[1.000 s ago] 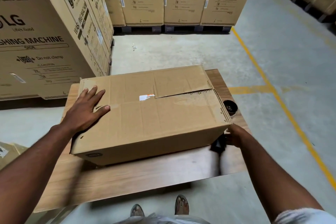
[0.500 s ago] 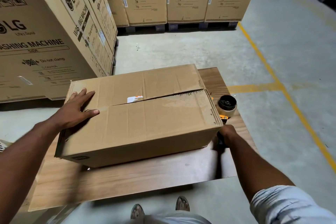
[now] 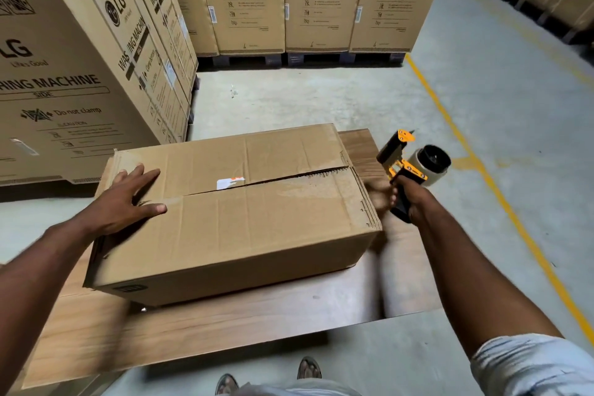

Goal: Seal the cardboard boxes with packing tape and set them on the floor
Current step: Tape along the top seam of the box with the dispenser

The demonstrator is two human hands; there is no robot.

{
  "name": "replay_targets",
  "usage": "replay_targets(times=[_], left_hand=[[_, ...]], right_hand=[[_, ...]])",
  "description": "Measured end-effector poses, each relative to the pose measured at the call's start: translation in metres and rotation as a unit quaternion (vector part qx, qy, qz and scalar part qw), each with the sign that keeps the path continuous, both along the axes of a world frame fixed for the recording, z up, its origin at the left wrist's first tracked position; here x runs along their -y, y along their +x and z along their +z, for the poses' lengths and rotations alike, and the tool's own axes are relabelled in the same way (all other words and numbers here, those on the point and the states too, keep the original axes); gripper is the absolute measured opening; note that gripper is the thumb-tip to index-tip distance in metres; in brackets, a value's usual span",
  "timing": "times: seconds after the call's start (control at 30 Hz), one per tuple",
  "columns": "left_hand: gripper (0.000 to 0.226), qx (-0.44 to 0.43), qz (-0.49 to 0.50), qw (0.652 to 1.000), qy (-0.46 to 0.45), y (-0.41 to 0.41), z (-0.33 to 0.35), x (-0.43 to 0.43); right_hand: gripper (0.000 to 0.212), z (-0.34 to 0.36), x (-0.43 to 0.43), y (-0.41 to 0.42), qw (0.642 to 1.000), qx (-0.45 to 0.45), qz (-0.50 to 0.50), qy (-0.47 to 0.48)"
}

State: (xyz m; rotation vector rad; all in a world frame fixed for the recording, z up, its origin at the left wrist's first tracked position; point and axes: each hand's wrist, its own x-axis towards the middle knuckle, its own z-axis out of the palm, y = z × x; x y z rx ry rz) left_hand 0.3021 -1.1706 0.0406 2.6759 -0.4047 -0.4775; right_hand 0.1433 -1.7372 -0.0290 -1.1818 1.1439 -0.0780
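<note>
While my left hand (image 3: 128, 199) lies flat on top of the cardboard box (image 3: 231, 228), fingers straight and spread over its left end, my right hand (image 3: 413, 199) is wrapped round the black handle of the tape dispenser (image 3: 398, 154); that grip is full and firm, fingers curled right about the handle; the dispenser is raised in the air near the box's right end, its orange frame and black head tilted up and away from me, the pale roll of tape (image 3: 429, 161) sitting on its right side. The box lies lengthwise on the wooden table (image 3: 225, 334), a little askew to the table's edges; its two top flaps meet along a centre seam which gapes slightly toward the right end; a white scrap of label (image 3: 229, 182) sits on that seam near the middle. Tall washing machine cartons (image 3: 324, 0) stand on pallets to my left and across the far side; a yellow line (image 3: 482, 167) runs along the grey concrete floor (image 3: 305, 100) on my right; my feet (image 3: 308, 368) show below the table's near edge.
</note>
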Motion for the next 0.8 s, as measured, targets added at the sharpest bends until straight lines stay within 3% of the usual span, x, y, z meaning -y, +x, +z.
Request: replay_targets(times=[0.23, 0.33, 0.37, 0.43, 0.47, 0.53, 0.6, 0.67, 0.73, 0.8], left_hand=[[0.085, 0.010, -0.007, 1.000, -0.014, -0.022, -0.003, 0.023], [0.069, 0.093, 0.020, 0.995, 0.034, -0.031, 0.005, 0.036], [0.059, 0.132, 0.036, 0.991, -0.003, -0.039, 0.013, 0.048], [0.037, 0.103, 0.090, 0.967, -0.213, -0.059, 0.037, 0.076], [0.029, 0.011, 0.124, 0.929, -0.348, -0.070, 0.051, 0.090], [0.031, -0.221, 0.200, 0.781, -0.549, -0.083, 0.072, 0.111], [0.040, -0.368, 0.244, 0.624, -0.645, -0.085, 0.079, 0.116], [0.037, -0.413, 0.257, 0.509, -0.710, -0.086, 0.075, 0.110], [0.043, -0.418, 0.248, 0.433, -0.759, -0.090, 0.069, 0.098], [0.072, -0.403, 0.234, 0.407, -0.786, -0.092, 0.060, 0.080]], right_hand=[[0.010, 0.124, -0.063, 0.048, 0.981, 0.149, 0.042, -0.112], [0.010, 0.153, -0.107, 0.056, 0.959, 0.201, 0.108, -0.169], [0.009, 0.158, -0.120, 0.057, 0.948, 0.219, 0.134, -0.188], [0.008, 0.163, -0.149, 0.058, 0.924, 0.256, 0.198, -0.203], [0.008, 0.165, -0.164, 0.057, 0.912, 0.271, 0.233, -0.200], [0.008, 0.166, -0.194, 0.055, 0.890, 0.273, 0.305, -0.199], [0.010, 0.162, -0.223, 0.053, 0.864, 0.263, 0.369, -0.219], [0.004, 0.155, -0.249, 0.052, 0.836, 0.262, 0.422, -0.235], [0.019, 0.148, -0.266, 0.050, 0.821, 0.261, 0.439, -0.254], [0.027, 0.144, -0.275, 0.051, 0.815, 0.261, 0.440, -0.273]])
